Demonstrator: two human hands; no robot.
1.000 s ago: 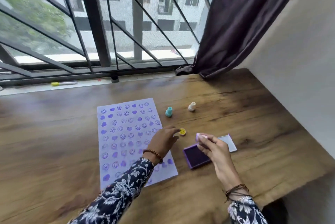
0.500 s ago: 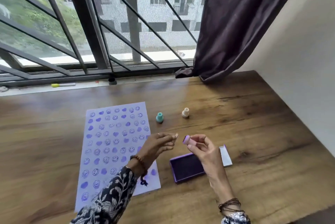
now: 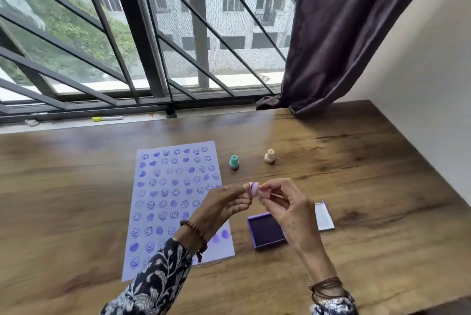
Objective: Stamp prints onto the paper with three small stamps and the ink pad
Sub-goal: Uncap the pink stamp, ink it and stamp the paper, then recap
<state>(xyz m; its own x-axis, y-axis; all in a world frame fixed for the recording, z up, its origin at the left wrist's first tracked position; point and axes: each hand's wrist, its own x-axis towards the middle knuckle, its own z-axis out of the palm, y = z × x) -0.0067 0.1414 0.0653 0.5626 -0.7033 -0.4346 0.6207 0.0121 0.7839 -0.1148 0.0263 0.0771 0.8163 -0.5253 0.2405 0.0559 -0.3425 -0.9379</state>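
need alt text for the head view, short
Both hands, left hand and right hand, hold a small pink stamp above a wooden table. Below lie stamped paper and an open purple ink pad; two stamps stand beyond.

Wooden table (image 3: 356,174) bears paper (image 3: 163,212), ink pad (image 3: 266,232) (open), two stamps (image 3: 234,161).

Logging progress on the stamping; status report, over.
Both hands, left hand and right hand, pinch the pink stamp above the paper. Ink pad open. Teal stamp, cream stamp standing clear.
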